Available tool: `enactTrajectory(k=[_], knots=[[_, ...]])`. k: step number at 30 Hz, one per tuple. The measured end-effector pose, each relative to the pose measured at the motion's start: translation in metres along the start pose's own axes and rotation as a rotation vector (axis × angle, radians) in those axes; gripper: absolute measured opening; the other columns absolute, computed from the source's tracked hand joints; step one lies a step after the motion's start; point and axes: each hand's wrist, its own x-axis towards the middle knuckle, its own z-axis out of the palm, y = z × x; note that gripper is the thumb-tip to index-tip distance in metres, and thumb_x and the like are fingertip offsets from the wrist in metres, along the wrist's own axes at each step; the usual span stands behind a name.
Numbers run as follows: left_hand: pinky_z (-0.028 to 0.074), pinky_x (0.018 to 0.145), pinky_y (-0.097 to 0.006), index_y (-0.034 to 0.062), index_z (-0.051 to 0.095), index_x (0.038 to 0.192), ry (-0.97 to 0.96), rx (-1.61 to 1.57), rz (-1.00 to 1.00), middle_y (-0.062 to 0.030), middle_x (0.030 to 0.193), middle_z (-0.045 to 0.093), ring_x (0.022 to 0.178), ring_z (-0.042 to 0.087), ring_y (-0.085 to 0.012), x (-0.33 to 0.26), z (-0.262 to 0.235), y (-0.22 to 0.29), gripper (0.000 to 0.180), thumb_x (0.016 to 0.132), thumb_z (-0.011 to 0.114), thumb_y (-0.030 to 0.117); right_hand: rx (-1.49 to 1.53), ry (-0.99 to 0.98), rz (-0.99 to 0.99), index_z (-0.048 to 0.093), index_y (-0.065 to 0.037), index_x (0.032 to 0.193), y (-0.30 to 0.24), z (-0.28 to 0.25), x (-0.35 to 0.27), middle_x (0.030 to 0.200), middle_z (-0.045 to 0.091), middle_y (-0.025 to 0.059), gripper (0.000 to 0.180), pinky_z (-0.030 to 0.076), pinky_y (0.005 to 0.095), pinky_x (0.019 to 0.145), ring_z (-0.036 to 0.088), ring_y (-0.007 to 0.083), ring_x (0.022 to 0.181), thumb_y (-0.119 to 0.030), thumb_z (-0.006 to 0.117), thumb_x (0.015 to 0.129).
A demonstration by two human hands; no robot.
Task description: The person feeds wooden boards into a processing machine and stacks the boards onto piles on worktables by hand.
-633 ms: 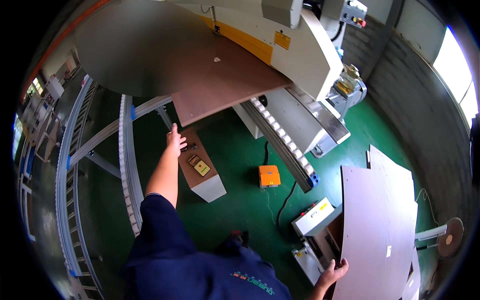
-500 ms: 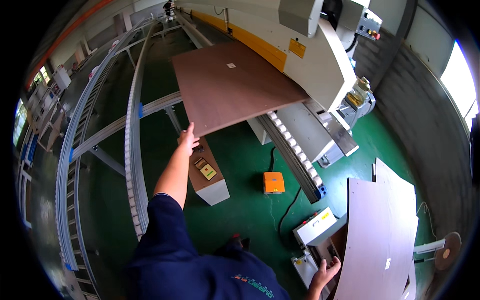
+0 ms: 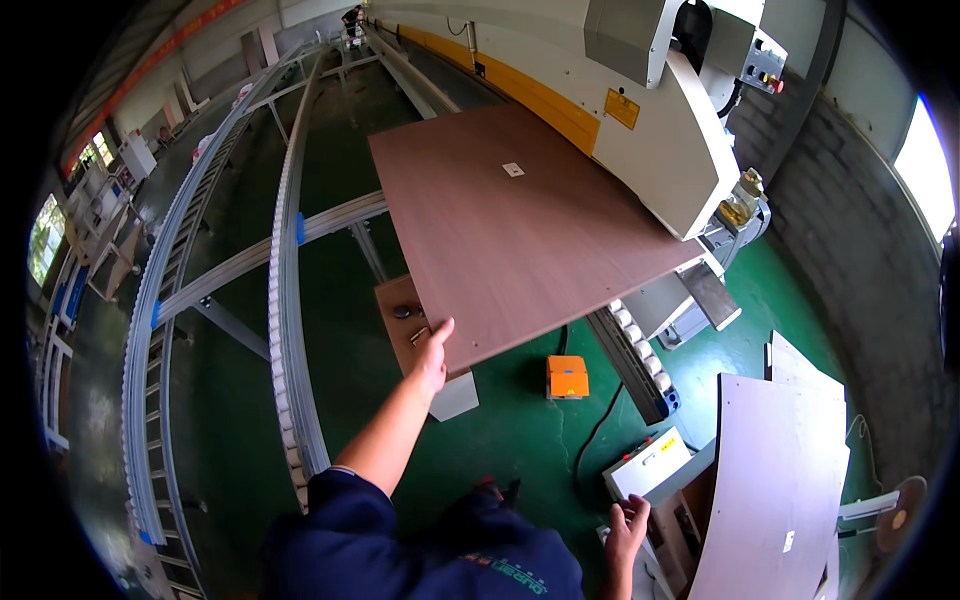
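A large flat brown board (image 3: 520, 230) with a small white label lies on the roller rail along the machine. My left hand (image 3: 432, 362) grips its near left corner, thumb on top and the other fingers mostly hidden. My right hand (image 3: 627, 528) hangs low at the right, fingers loosely bent and apart, with nothing in it. Closest to that hand are a white box with a red part (image 3: 648, 460) and a stack of greyish-brown boards (image 3: 770, 480).
The white and yellow machine (image 3: 660, 140) stands beyond the board. At left run long roller rails (image 3: 285, 340). An orange box (image 3: 567, 378) with a cable sits on the green floor. Under the board's corner is a brown-topped white stand (image 3: 455, 398). Far off, another person (image 3: 352, 18) is visible.
The board has come toward me and to the right, with my left hand on its corner. It now covers more of the stand. My right hand has shifted slightly left.
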Motion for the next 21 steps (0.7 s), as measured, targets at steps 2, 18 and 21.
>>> enactTrajectory(k=[2, 18, 21], knots=[[0.036, 0.101, -0.034, 0.006, 0.05, 0.129, 0.0, -0.026, 0.011, -0.0068, 0.128, 0.055, 0.119, 0.048, -0.0196, -0.03, 0.018, -0.003, 0.051, 0.086, 0.067, 0.027, 0.013, -0.063, 0.016, 0.05, 0.001, 0.116, -0.015, 0.012, 0.001, 0.099, 0.06, 0.0114, 0.036, 0.048, 0.0294, 0.076, 0.057, 0.0167, 0.085, -0.007, 0.063, 0.084], [0.04, 0.1, -0.041, 0.0059, 0.044, 0.131, -0.452, -0.063, -0.553, -0.0081, 0.124, 0.053, 0.116, 0.051, -0.0239, -0.167, 0.033, -0.038, 0.05, 0.086, 0.061, 0.018, 0.599, -0.444, 0.306, 0.043, -0.001, 0.128, -0.059, 0.068, -0.005, 0.118, 0.056, 0.0134, 0.044, 0.044, 0.0322, 0.09, 0.056, 0.0199, 0.104, -0.027, 0.055, 0.096], [0.039, 0.102, -0.041, 0.0048, 0.043, 0.131, -0.542, -0.028, -0.633, -0.0095, 0.125, 0.051, 0.117, 0.049, -0.0234, -0.189, 0.035, -0.048, 0.05, 0.086, 0.06, 0.018, 0.7, -0.442, 0.354, 0.045, -0.001, 0.128, -0.061, 0.07, -0.016, 0.116, 0.058, 0.0125, 0.043, 0.044, 0.0315, 0.089, 0.056, 0.0183, 0.103, -0.027, 0.055, 0.095]])
